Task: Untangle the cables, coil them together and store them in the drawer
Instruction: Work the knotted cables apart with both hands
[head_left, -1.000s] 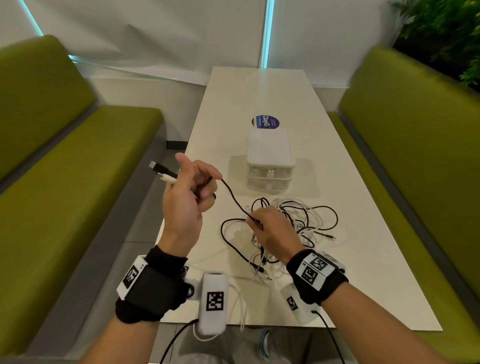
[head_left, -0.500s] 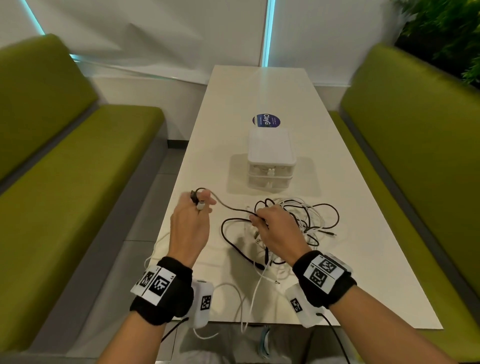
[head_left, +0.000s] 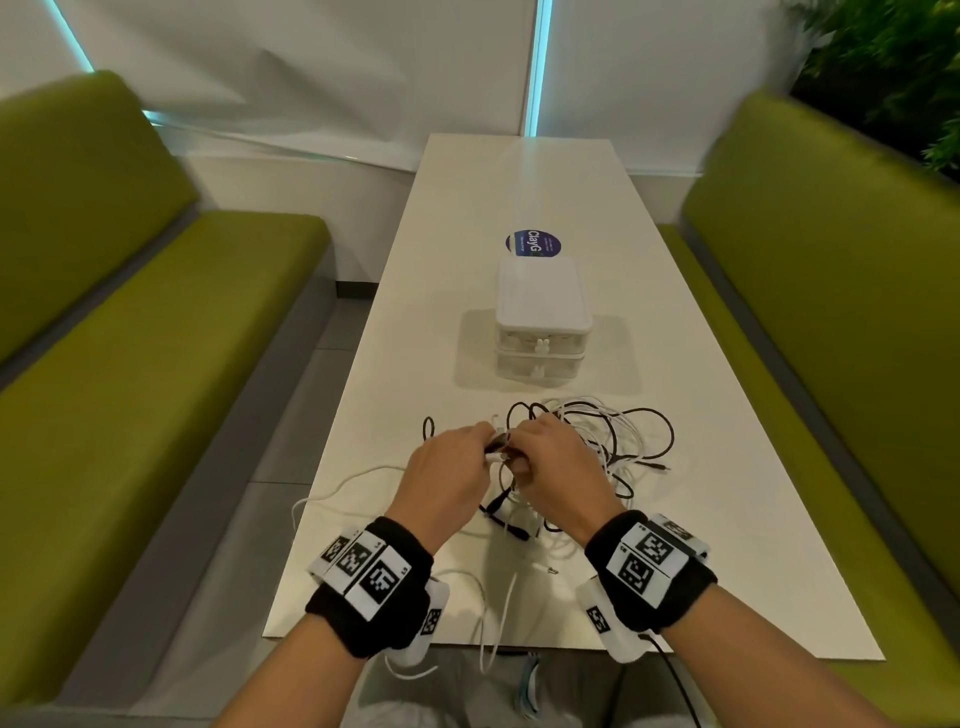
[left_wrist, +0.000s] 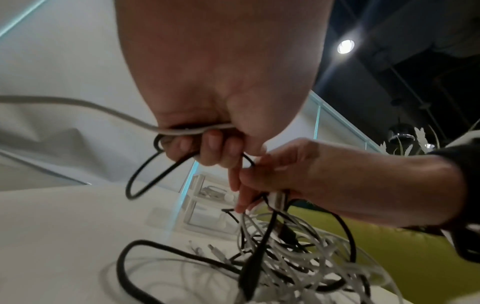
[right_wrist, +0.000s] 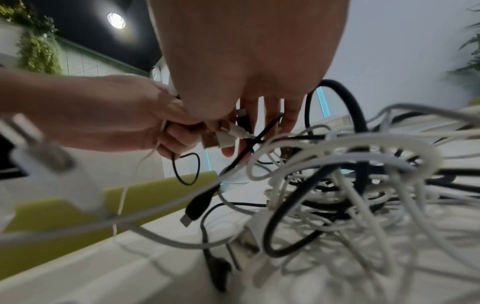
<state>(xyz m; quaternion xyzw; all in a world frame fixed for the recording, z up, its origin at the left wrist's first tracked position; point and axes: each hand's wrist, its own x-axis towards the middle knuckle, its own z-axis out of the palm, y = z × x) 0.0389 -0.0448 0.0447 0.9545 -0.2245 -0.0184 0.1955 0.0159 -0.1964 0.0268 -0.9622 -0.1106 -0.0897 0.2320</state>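
Note:
A tangle of black and white cables (head_left: 613, 441) (right_wrist: 337, 174) lies on the white table (head_left: 519, 182), just in front of a small white two-drawer unit (head_left: 540, 312) whose drawers are both closed. My left hand (head_left: 480, 441) (left_wrist: 207, 142) curls round a white cable and a black cable. It meets my right hand (head_left: 519, 449) (right_wrist: 259, 127) at the tangle's left edge. There my right hand pinches plug ends (right_wrist: 221, 137) of the cables. A black loop (left_wrist: 145, 174) hangs under my left fist.
Green benches (head_left: 130, 364) (head_left: 831, 338) run along both sides of the table. A round blue sticker (head_left: 533, 243) lies behind the drawer unit. One white cable trails toward the table's left edge (head_left: 337, 483); another hangs over the front edge (head_left: 493, 623).
My left hand came down from a raised position and moved right with its cable ends, meeting my right hand at the tangle. My right hand stayed at the pile.

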